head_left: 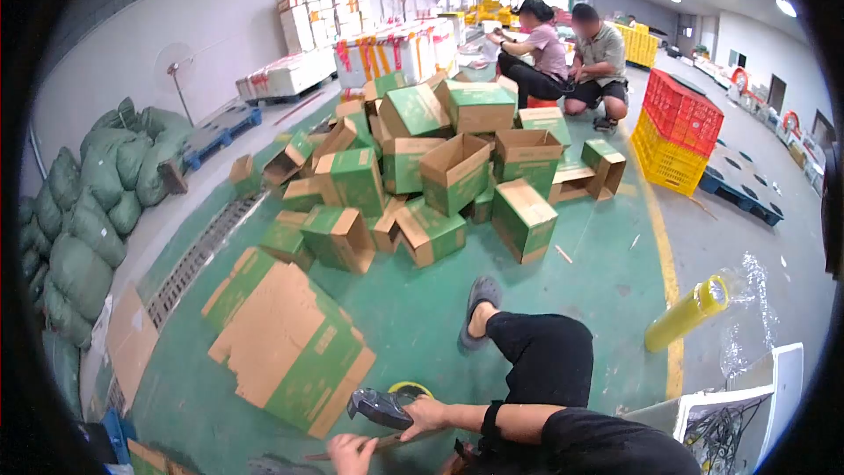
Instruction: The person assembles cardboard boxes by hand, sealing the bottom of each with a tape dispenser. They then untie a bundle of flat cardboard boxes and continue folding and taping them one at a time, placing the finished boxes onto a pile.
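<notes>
Low in the head view, my right hand (425, 416) grips a dark grey tape dispenser (380, 407). Part of a yellow tape roll (410, 388) shows behind that hand. Lower and to the left, my left hand (352, 455) has its fingers curled on the edge of a piece of brown cardboard (387, 442), right under the dispenser. Most of this cardboard is hidden by my hands and the bottom of the view. In front of my hands, flattened green and brown cartons (286, 343) lie on the floor.
A heap of green and brown boxes (447, 174) stands ahead. Two people (571, 62) crouch behind it. To the right are red and yellow crates (677, 136), a yellow roll (686, 312) and a white bin (782, 387). Green sacks (88, 229) line the left wall.
</notes>
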A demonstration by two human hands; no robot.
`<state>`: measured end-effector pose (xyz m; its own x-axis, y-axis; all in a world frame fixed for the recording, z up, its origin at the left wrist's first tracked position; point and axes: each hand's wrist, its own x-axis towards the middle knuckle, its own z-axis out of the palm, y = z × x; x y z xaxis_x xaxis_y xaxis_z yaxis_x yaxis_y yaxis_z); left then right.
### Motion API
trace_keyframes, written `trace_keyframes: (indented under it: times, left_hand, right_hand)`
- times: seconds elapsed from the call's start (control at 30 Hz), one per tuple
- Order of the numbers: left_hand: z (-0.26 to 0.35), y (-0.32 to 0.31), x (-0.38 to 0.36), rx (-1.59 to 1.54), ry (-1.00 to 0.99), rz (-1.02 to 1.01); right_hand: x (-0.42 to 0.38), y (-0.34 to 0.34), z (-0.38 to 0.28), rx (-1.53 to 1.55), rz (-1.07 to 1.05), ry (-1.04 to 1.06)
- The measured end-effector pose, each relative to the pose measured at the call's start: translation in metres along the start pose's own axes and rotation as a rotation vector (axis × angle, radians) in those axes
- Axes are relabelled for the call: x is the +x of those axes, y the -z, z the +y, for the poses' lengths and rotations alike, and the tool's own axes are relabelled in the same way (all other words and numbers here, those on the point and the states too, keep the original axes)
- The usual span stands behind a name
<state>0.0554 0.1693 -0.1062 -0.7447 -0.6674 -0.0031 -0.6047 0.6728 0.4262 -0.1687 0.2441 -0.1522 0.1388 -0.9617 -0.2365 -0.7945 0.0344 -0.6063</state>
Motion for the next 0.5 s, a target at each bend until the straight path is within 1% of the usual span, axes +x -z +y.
trace_keyframes:
  times: [0.03,0.07,0.1,0.13,0.2,0.23,0.3,0.33,0.37,0.4,0.43,0.47,0.5]
  left_hand:
    - [0.006,0.016,-0.003,0.171,0.057,0.011]
    - [-0.006,0.016,-0.007,0.217,0.167,0.191]
    - [-0.020,0.015,-0.014,0.266,0.281,0.370]
    - [-0.026,0.014,-0.015,0.272,0.281,0.365]
    - [-0.033,0.008,-0.015,0.020,0.736,0.493]
    - [-0.034,0.007,-0.016,0.026,0.734,0.482]
    - [-0.032,-0.001,-0.018,-0.901,0.526,0.610]
    - [-0.037,-0.005,-0.020,-0.930,0.532,0.604]
    - [-0.043,-0.011,-0.019,-0.932,0.542,0.599]
    - [-0.052,-0.020,-0.017,-0.925,0.481,0.632]
    - [-0.061,-0.032,-0.016,-0.912,0.427,0.671]
    - [-0.071,-0.045,-0.008,-0.933,0.534,0.785]
    - [-0.081,-0.054,-0.004,-0.925,0.658,0.905]
  right_hand:
    - [0.001,-0.001,0.003,0.070,-0.056,-0.073]
    - [0.005,-0.002,0.006,0.131,-0.131,-0.157]
    - [0.008,-0.005,0.009,0.136,-0.129,-0.157]
    - [0.009,-0.004,0.010,0.187,-0.132,-0.176]
    - [0.012,-0.001,0.012,0.242,-0.139,-0.194]
    - [0.013,-0.001,0.013,0.327,-0.146,-0.200]
    - [0.011,-0.001,0.018,0.490,-0.166,-0.224]
    - [0.012,0.001,0.021,0.449,-0.001,-0.205]
    - [0.024,0.011,0.023,0.201,-0.052,-0.350]
    - [0.029,0.016,0.024,0.016,0.053,-0.345]
    - [0.028,0.022,0.024,-0.152,0.176,-0.237]
    - [0.027,0.028,0.018,-0.227,0.151,-0.167]
    - [0.023,0.025,0.025,-0.229,0.079,-0.128]
